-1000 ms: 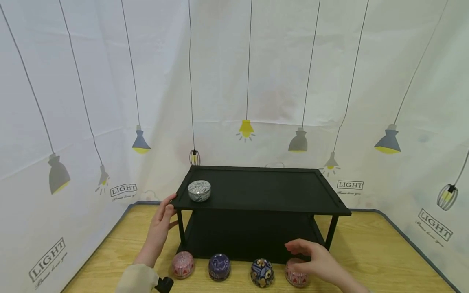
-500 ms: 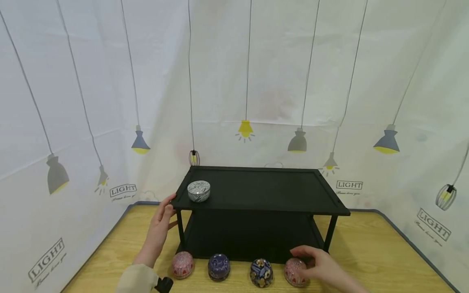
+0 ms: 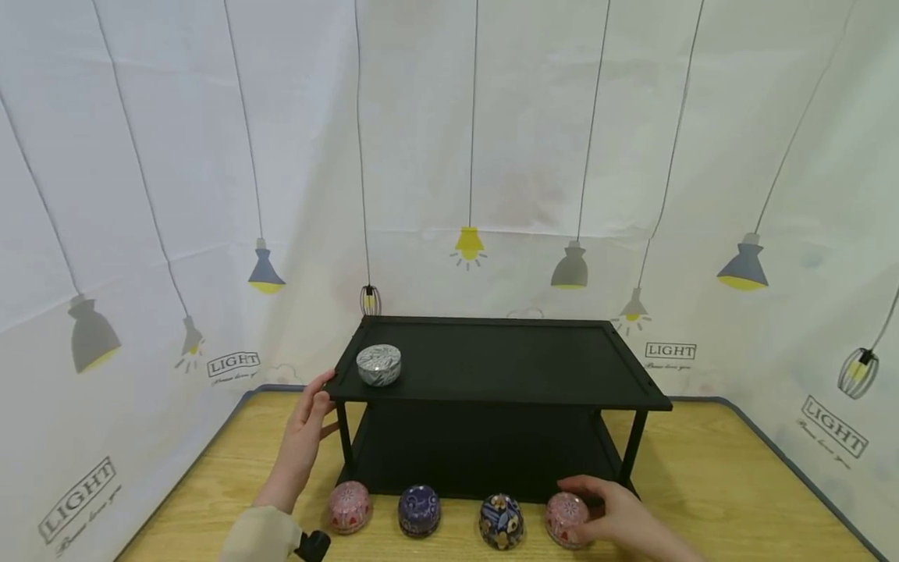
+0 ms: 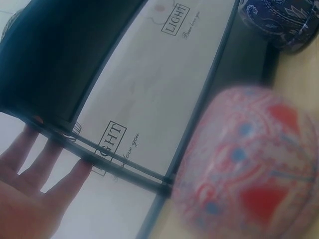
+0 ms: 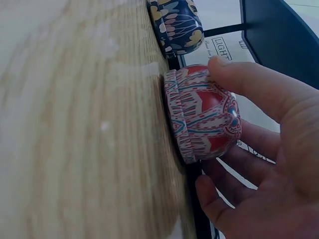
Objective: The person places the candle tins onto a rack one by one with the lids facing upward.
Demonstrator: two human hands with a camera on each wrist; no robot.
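Observation:
At the front right, my right hand point(image 3: 618, 515) holds a round pink-and-red patterned tin point(image 3: 566, 518) that stands on the table. In the right wrist view, the thumb point(image 5: 239, 79) lies on one side of this tin and fingers curve round the other. My left hand point(image 3: 300, 437) touches the left front corner of a black two-tier shelf point(image 3: 492, 363). Its fingers point(image 4: 70, 186) are nearly straight in the left wrist view, with the tips at the shelf's edge. On the top tier, near that hand, sits a grey-and-white patterned tin point(image 3: 379, 365).
Along the shelf's front stand another pink tin point(image 3: 350, 507), a purple-blue tin point(image 3: 419, 511) and a navy floral tin point(image 3: 502, 521). The wooden table point(image 3: 709, 484) has a blue edge, with a white lamp-printed curtain point(image 3: 421, 156) around it.
My right hand has lowered and moved slightly right, then closed thumb and fingers round the pink tin on the right. My left hand stays at the shelf corner.

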